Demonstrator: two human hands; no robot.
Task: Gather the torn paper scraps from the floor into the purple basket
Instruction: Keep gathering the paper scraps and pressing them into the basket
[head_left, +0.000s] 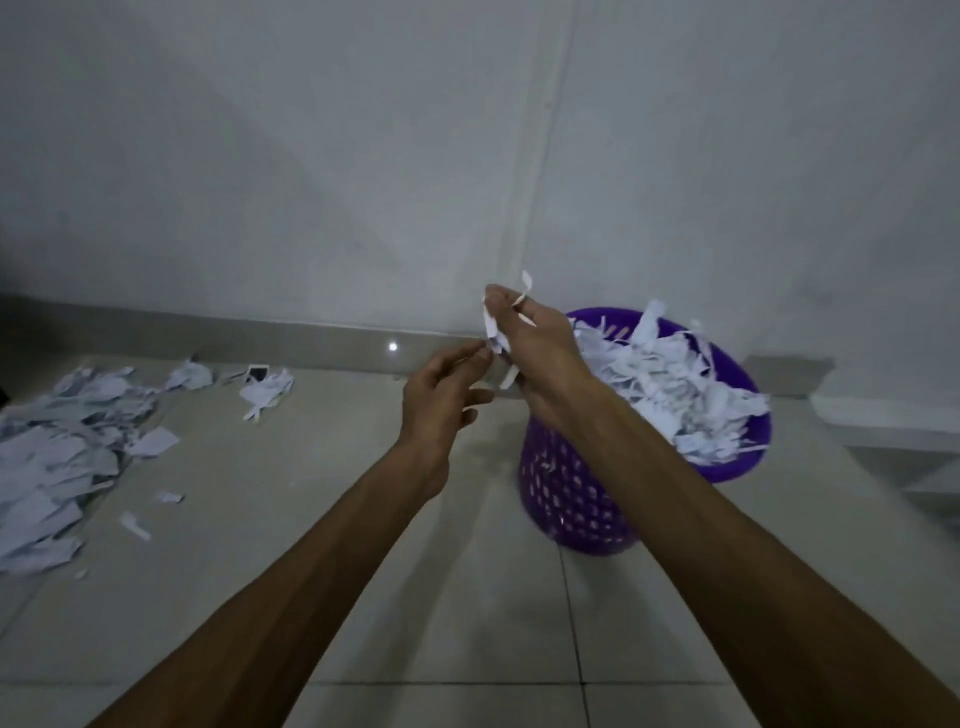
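A pale tiled floor (467, 597) is seen running back to a grey-white wall (363, 156), with a low skirting along the join. The purple basket (571, 499) is stood upright on the floor to the right of centre, near the wall; its perforated side is visible and it is heaped above the rim with torn white paper.

A large spread of paper scraps (47, 467) is left lying on the floor at the far left, well apart from the basket. A smaller clump (265, 389) is seen nearer the wall, and a few stray bits (136, 525) are scattered between the pile and the forearms.

Both arms are stretched forward. The right hand (540, 348) is raised just beside the near-left rim of the basket, and its grip is clenched on a small bunch of strips (491, 327), some of which poke out above and below the fingers. The left hand (441, 389) is held close to it, fingertips brought to the lower end of the same bunch; whether a strip is actually pinched there cannot be told.

The bunch is judged to be short of the basket mouth, over bare floor. If it is released here, the light strips could flutter down outside. The heap is already mounded high, so anything laid on top could slide off the rim, and a nudge from the forearm could tip the light basket.
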